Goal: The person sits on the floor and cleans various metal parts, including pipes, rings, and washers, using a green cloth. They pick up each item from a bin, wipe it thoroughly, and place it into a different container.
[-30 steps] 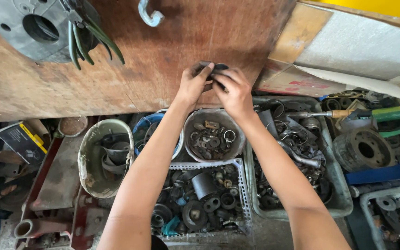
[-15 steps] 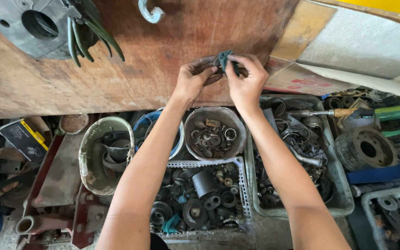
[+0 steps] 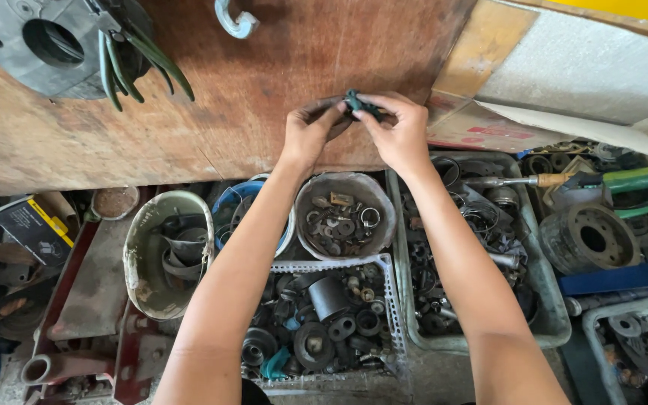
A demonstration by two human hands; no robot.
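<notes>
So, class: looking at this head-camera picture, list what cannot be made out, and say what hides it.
Head view only:
- Small dark green part: mostly covered by left hand and right hand; its shape is unclear.
- Grey metal disc: cut off by the top edge.
- White basket: near side hidden by the forearms.
- Grey tray: small contents too cluttered to tell apart.

Between your fingertips you pinch a small, dark green, crumpled rubbery piece, folded on itself and lifted just above the worn brown wooden benchtop, with a darker ring-like part partly hidden beneath it.
</notes>
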